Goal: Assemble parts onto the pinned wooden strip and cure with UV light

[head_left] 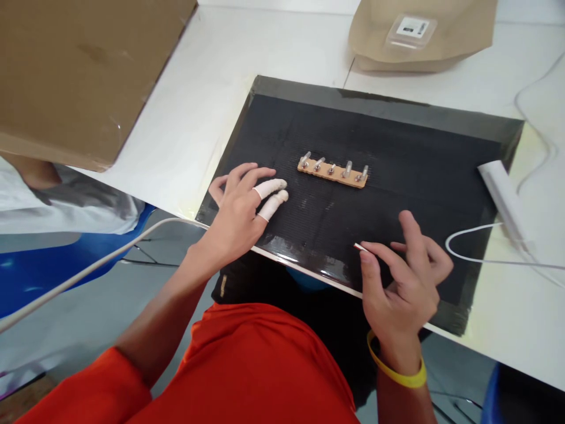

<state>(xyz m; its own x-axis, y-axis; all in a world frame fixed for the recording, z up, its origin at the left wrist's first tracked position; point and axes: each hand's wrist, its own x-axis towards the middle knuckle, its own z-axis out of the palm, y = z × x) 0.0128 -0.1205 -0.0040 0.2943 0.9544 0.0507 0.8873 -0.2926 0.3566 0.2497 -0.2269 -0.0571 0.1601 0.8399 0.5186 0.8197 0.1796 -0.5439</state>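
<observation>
My left hand [242, 206] rests over the left part of a black mat [282, 129], fingers spread, with white finger cots [271, 197] on two digits. It holds nothing. Between thumb and forefinger, my right hand [404, 274] pinches a small, thin strip [359, 247], whitish with a reddish edge; its exact kind is too small to tell. Beyond both hands, a narrow brown cardboard strip [339, 179] lies on the mat. Several small metal pieces with clear tube-like parts stand along it, some tilted. Neither hand touches the cardboard strip.
A large cardboard box [83, 70] occupies the far left, with another person's sleeve [66, 203] below it. A brown paper bag [366, 35] carrying a clear plastic case [411, 32] is at the back. On the right lie a white bar-shaped device [505, 197] and white cables [463, 231].
</observation>
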